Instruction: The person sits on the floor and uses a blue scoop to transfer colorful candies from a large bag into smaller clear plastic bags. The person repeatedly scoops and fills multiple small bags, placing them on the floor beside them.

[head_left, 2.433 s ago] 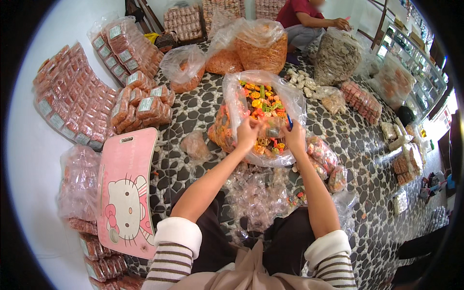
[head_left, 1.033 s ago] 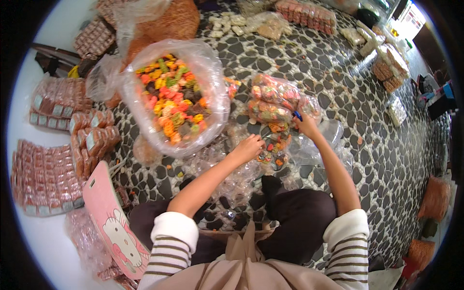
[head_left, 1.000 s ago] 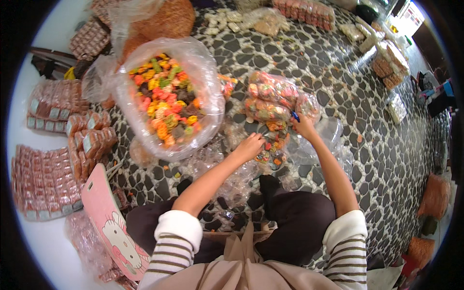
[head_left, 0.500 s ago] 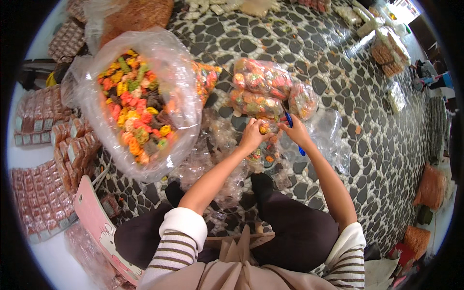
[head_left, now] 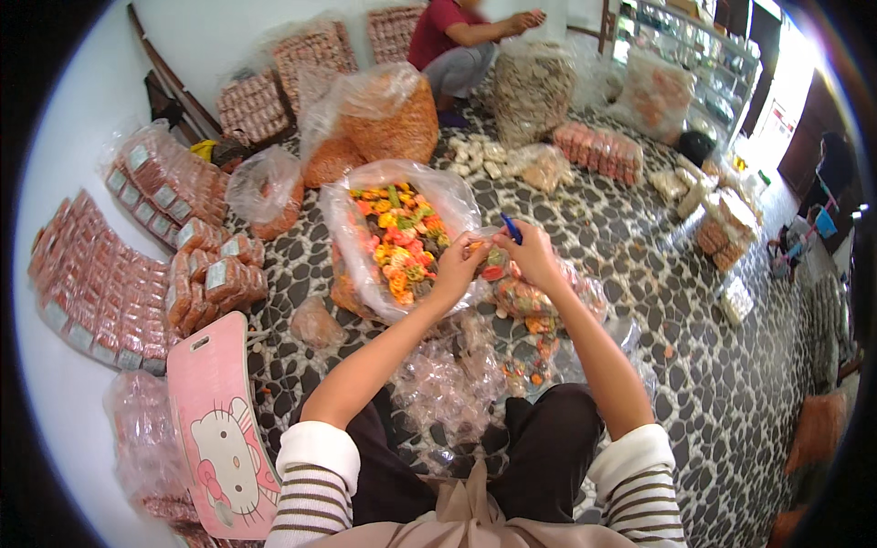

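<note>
My left hand [head_left: 459,263] and my right hand [head_left: 532,253] are close together, both closed on the gathered top of a clear plastic bag [head_left: 494,270] of colourful snack pieces. A slim blue tool [head_left: 512,228] sticks up from my right hand; its kind is not plain. Just left of my hands stands a large open plastic sack [head_left: 468,205] full of red, orange, yellow and green snack pieces [head_left: 395,239]. Filled clear bags [head_left: 585,290] lie behind my right forearm, partly hidden. Between my arms, crumpled clear plastic bags [head_left: 448,370] lie on the floor.
A pink folding table [head_left: 215,374] leans at my left, beside stacked packets [head_left: 206,283]. Orange-filled sacks [head_left: 388,119] stand ahead. Beyond them crouches another person [head_left: 448,46] in a red top. A glass cabinet [head_left: 726,73] stands at the far right, and the floor [head_left: 694,402] is stone-patterned.
The view has tilted up, bringing the far wall and the other person in. My hands have lifted the small bag up off the floor, beside the large sack.
</note>
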`<state>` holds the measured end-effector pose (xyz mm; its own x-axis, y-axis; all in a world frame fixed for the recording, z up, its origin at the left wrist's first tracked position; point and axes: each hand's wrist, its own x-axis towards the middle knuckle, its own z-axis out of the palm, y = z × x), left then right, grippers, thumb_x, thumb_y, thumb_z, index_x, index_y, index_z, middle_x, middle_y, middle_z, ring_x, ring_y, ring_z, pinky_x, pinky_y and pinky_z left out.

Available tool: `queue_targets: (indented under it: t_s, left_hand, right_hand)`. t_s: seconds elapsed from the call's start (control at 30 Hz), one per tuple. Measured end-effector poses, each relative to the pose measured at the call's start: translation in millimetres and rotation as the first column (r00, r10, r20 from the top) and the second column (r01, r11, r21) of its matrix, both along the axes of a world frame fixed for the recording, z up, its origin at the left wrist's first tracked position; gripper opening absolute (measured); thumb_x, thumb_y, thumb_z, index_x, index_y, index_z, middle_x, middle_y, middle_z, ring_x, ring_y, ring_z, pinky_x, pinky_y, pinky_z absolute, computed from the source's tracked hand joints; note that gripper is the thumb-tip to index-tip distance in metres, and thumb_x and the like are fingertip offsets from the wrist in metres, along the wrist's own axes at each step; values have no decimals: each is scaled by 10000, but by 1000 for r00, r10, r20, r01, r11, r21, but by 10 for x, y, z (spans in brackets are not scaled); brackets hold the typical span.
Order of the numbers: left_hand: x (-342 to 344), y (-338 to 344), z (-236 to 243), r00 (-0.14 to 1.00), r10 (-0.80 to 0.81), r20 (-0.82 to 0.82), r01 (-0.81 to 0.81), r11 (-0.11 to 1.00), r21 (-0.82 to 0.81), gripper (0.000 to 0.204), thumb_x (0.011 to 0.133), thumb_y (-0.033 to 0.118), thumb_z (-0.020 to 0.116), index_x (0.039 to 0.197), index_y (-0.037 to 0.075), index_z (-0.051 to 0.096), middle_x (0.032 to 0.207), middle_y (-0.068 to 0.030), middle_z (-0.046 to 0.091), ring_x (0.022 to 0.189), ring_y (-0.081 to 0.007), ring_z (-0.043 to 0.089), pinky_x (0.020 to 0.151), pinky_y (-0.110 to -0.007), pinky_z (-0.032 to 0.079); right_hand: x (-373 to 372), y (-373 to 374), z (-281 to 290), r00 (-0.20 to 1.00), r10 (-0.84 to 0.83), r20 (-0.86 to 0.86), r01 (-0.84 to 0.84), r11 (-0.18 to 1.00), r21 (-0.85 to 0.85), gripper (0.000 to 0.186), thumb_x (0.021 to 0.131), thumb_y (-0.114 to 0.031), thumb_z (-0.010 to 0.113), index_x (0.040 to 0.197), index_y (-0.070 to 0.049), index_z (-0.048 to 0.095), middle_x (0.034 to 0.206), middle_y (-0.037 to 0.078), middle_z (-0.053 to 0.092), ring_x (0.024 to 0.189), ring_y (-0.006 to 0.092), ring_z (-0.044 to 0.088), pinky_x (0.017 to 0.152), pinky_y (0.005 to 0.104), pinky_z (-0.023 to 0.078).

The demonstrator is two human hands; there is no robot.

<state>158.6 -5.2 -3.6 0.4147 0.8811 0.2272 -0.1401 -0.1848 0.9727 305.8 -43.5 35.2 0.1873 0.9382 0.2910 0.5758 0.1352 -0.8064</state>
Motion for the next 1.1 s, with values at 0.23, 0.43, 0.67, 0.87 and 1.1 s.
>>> queue_targets:
  t_s: [0.23,0.43,0.67,0.87,1.1]
  left_hand:
    - [-822,274,9,928,373,-5,-369,921,122,285,881,267,538,1026,22,551,863,-27,585,796,-81,527,711,-234,421]
    - [-1064,468,-147,775,630,-36,-609,762,221,303,878,265,530,927,-22,616,899,-75,576,818,-133,540,733,-252,415]
    - [-1051,346,-73,775,632,15,-602,731,320,244,869,240,532,880,16,628,755,-95,434,721,-236,458,662,-332,363]
    - [-998,219,-30,825,560,73,-521,705,481,197,872,182,517,873,22,633,776,-65,412,716,-188,431,651,-302,357]
    - [-975,291,-72,799,546,250,-601,736,313,175,876,135,522,865,-1,631,813,-49,422,728,-152,452,656,-284,387]
  right_hand:
    - [-849,113,82,992,56,111,-65,994,83,228,863,-180,503,915,35,447,791,285,555,765,456,525,638,473,405]
    - [-1265,40,-137,972,230,57,-209,946,-246,357,893,-310,440,935,45,426,711,298,568,702,483,547,636,535,425]
    - [-1387,109,-70,963,158,218,-117,975,-189,342,900,-290,412,888,35,518,613,209,579,538,338,593,580,420,468]
    - [-1420,109,-31,975,221,-5,-216,949,-231,349,889,-265,401,871,64,514,567,206,572,499,319,599,548,417,487]
    - [-1491,85,-108,947,320,25,-302,915,-265,362,887,-257,410,834,83,525,585,243,570,524,352,601,557,440,498]
